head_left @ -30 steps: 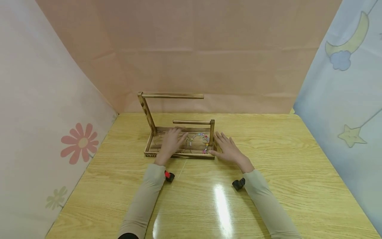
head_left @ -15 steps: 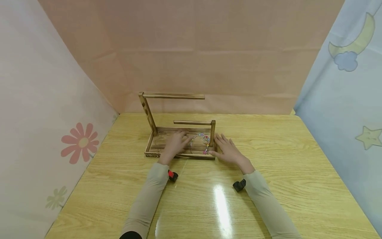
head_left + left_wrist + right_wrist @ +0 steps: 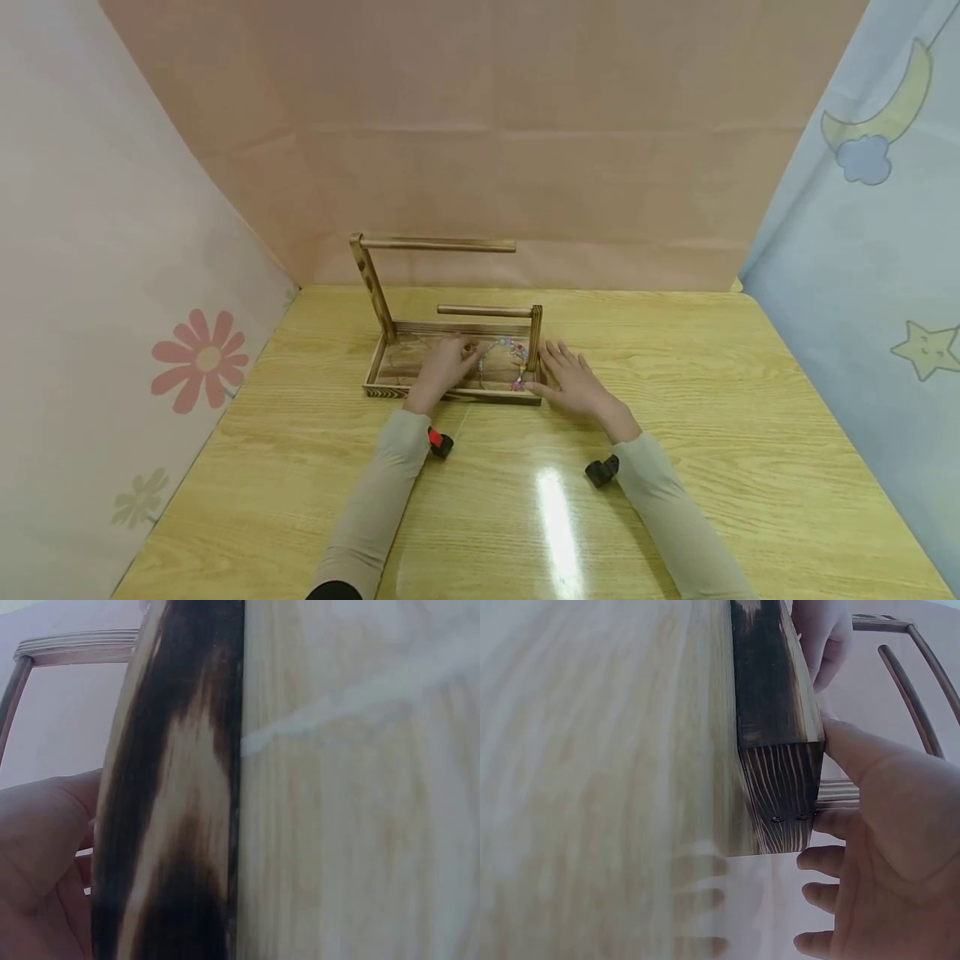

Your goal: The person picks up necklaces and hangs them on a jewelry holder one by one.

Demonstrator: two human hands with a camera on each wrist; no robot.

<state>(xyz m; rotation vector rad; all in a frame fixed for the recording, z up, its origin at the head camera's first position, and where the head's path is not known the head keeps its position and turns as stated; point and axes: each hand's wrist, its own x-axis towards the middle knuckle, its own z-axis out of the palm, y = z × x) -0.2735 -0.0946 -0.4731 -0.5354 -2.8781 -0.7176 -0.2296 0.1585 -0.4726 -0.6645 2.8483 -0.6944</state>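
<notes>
A wooden jewelry stand [image 3: 378,390] with a shallow tray base and two horizontal bars stands on the table. Inside the tray, at its right end, lies a colorful beaded bracelet [image 3: 504,341]. Thin chains [image 3: 405,342] show faintly at the tray's left. My left hand [image 3: 442,367] reaches over the front wall into the tray, fingers bent down just left of the bracelet. Whatever is between its fingertips is hidden; the left wrist view shows mostly the front wall [image 3: 172,787]. Against the tray's right end my right hand [image 3: 577,383] rests with fingers extended, thumb at the front corner.
The upper bar [image 3: 442,245] extends from the left post, and the lower bar [image 3: 483,312] from the right post, above the tray. Wood-grain table surface [image 3: 712,433] surrounds the stand. A peach backdrop [image 3: 562,150] rises behind the table, with printed cloths at both sides.
My left hand has shifted right inside the tray toward the bracelet, and its fingers have bent more. My right hand stays at the tray's right end.
</notes>
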